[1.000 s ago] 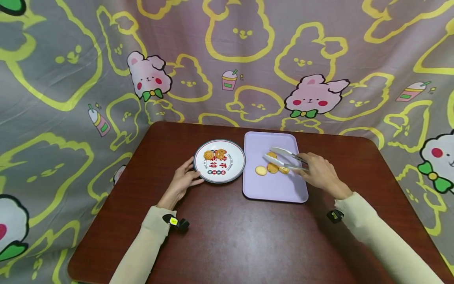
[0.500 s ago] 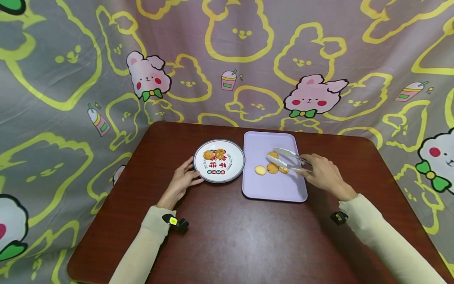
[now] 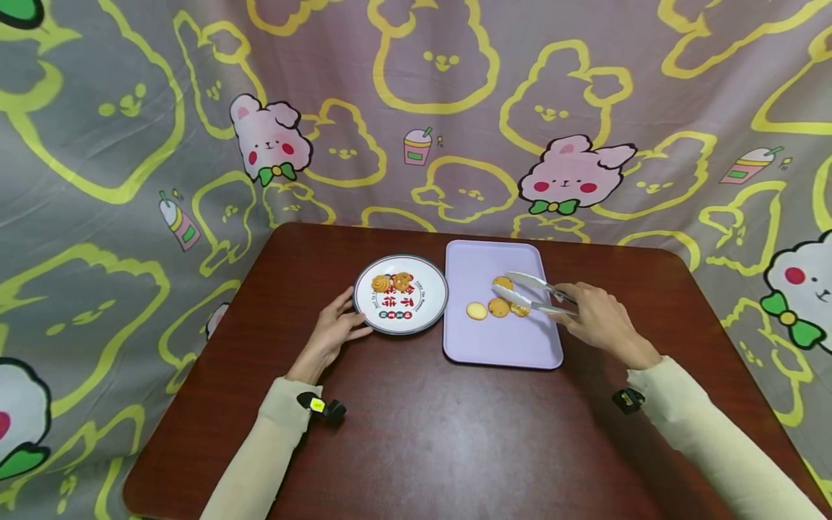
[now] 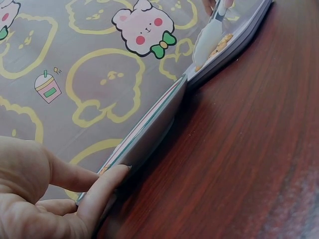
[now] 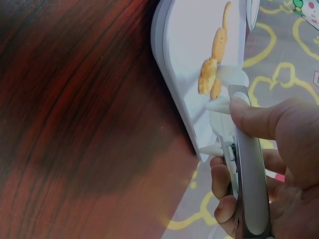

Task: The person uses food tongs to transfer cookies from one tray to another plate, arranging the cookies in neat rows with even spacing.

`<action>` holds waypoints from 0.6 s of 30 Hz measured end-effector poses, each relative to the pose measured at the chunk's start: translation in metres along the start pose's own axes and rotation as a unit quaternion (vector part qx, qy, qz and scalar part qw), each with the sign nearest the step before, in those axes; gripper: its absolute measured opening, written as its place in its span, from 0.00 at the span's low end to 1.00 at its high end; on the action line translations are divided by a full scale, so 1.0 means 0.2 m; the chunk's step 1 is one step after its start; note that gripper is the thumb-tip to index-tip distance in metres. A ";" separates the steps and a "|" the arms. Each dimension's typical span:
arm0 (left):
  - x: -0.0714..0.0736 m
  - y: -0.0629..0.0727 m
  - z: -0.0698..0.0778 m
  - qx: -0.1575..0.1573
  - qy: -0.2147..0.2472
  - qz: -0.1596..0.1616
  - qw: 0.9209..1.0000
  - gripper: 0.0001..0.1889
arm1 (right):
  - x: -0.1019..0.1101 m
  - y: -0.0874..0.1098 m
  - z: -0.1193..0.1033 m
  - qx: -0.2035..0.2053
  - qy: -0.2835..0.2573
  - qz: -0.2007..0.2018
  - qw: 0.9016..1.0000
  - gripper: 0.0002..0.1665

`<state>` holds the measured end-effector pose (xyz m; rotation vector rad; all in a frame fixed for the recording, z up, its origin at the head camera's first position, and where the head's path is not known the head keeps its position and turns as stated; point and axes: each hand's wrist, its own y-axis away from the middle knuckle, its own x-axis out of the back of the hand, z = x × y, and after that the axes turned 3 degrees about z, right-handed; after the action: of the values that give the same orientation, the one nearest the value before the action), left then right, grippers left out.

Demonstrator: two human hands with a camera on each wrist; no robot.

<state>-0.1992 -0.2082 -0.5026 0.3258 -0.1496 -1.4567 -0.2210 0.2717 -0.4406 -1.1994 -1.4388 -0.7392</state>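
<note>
In the head view, my left hand point(image 3: 328, 337) holds the left edge of a round white plate point(image 3: 422, 314) with red lettering. Its thumb and fingers lie at the rim in the left wrist view. A swirl cookie point(image 3: 381, 284) and a knot-shaped cookie point(image 3: 402, 282) lie on the plate. My right hand point(image 3: 601, 318) grips metal tongs point(image 3: 536, 301) with pale tips over a lilac tray point(image 3: 494, 347). The tips stand apart above the tray's cookies: a pale oval biscuit point(image 3: 477, 310), a round brown cookie point(image 3: 499, 308), another brown cookie point(image 3: 503, 283) and a bumpy cookie point(image 3: 520, 309), partly covered.
Plate and tray sit side by side on a dark reddish-brown table point(image 3: 416, 433), their edges nearly touching. A patterned curtain point(image 3: 455, 195) hangs behind the table and along its sides. Each wrist carries a small black camera.
My right hand and the tongs have shifted slightly to the right. The left hand, the plate and the cookies stay in place.
</note>
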 end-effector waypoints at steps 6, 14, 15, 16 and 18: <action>0.00 0.00 0.00 0.002 0.001 0.003 1.000 0.42 | 0.00 0.00 0.00 0.005 0.000 0.006 1.000 0.33; 0.00 0.00 0.00 0.002 -0.006 0.002 1.000 0.42 | -0.01 0.01 0.00 0.003 -0.001 0.009 1.000 0.33; 0.00 0.00 0.00 0.002 -0.007 0.001 1.000 0.42 | -0.01 0.01 0.00 0.004 -0.001 0.010 1.000 0.33; 0.01 0.00 0.00 0.002 -0.006 0.001 1.000 0.42 | -0.01 0.01 -0.01 0.004 -0.002 0.010 1.000 0.33; 0.01 0.00 0.00 0.002 -0.005 0.000 1.000 0.42 | -0.01 0.01 -0.01 0.004 -0.001 0.011 1.000 0.34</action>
<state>-0.1986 -0.2093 -0.5024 0.3218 -0.1608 -1.4594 -0.2180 0.2709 -0.4423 -1.2077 -1.4263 -0.7165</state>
